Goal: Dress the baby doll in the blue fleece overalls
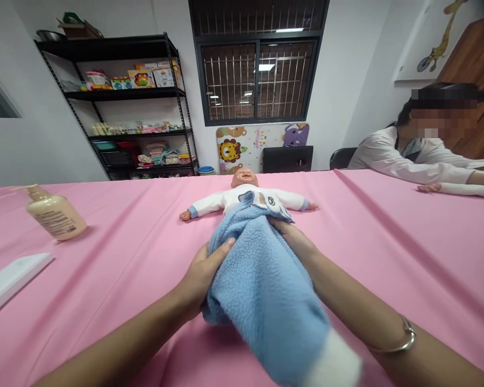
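A baby doll [245, 178] lies on its back on the pink-covered table, arms spread, in a white top [212, 203] with blue cuffs. In front of it I hold up a light-blue fleece garment [262, 279] with a white end that hangs towards me, slightly blurred. My left hand [205, 269] grips its left side, thumb on top and the other fingers mostly hidden. On the far right side of the cloth, my right hand [292, 236] holds the upper edge, its fingertips covered by the fabric. The doll's lower body is hidden behind the garment.
A pump bottle [56, 215] and a white flat object [14, 282] stand at the left on the pink cloth [116, 242]. At the right a person [415, 145] leans over the table near another doll's arm [463, 189]. Behind are a black shelf [137, 92] and a chair [341, 158].
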Demonstrator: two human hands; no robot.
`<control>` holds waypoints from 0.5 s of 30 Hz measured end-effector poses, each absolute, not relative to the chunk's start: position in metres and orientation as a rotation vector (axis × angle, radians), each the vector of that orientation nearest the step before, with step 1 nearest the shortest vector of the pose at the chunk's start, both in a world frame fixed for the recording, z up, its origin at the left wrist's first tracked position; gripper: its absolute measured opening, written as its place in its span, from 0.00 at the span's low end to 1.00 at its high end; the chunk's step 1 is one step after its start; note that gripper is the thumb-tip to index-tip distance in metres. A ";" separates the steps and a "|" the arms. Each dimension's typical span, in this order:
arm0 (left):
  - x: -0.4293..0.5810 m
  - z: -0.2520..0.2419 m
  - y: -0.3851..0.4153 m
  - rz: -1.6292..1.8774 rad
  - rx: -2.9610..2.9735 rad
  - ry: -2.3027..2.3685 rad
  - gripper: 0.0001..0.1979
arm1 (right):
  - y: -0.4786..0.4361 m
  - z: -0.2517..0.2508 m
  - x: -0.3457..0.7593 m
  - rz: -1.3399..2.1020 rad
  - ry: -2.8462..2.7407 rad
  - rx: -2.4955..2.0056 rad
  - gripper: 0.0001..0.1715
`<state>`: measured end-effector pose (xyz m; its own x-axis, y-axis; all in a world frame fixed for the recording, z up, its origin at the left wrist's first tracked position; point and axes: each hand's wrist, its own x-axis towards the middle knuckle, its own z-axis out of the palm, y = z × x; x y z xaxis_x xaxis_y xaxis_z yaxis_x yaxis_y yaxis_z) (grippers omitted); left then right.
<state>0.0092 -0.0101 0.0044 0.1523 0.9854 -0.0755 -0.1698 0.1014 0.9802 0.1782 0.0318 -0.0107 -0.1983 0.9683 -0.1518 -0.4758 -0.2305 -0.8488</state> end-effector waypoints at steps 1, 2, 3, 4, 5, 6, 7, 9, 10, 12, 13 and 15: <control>0.009 0.003 -0.007 1.170 1.117 1.032 0.23 | 0.029 -0.007 0.178 1.718 -0.783 -0.890 0.21; 0.010 0.001 -0.002 1.258 1.158 1.045 0.22 | 0.026 -0.004 0.177 1.758 -0.766 -0.906 0.22; 0.010 0.001 0.004 1.359 1.204 1.055 0.21 | 0.023 -0.002 0.177 1.779 -0.770 -0.916 0.22; 0.012 0.001 0.012 1.453 1.250 1.065 0.19 | 0.022 -0.001 0.178 1.773 -0.803 -0.915 0.23; 0.014 0.001 0.019 1.526 1.290 1.079 0.18 | 0.021 -0.001 0.179 1.740 -0.861 -0.911 0.24; 0.016 0.002 0.027 1.577 1.319 1.099 0.16 | 0.023 -0.001 0.180 1.687 -0.938 -0.914 0.24; 0.019 0.003 0.035 1.618 1.331 1.125 0.14 | 0.026 -0.001 0.182 1.611 -1.036 -0.923 0.24; 0.025 0.003 0.050 1.678 1.323 1.179 0.11 | 0.038 -0.001 0.189 1.394 -1.304 -0.940 0.22; 0.027 0.000 0.057 1.701 1.311 1.200 0.10 | 0.046 -0.002 0.193 1.260 -1.459 -0.949 0.19; 0.028 -0.011 0.069 1.716 1.276 1.224 0.09 | 0.065 -0.006 0.200 0.950 -1.754 -0.979 0.10; 0.027 -0.019 0.074 1.695 1.251 1.243 0.10 | 0.074 -0.010 0.203 0.788 -1.863 -1.012 0.09; 0.023 -0.037 0.082 1.591 1.192 1.308 0.13 | 0.088 -0.021 0.206 0.528 -1.965 -1.110 0.13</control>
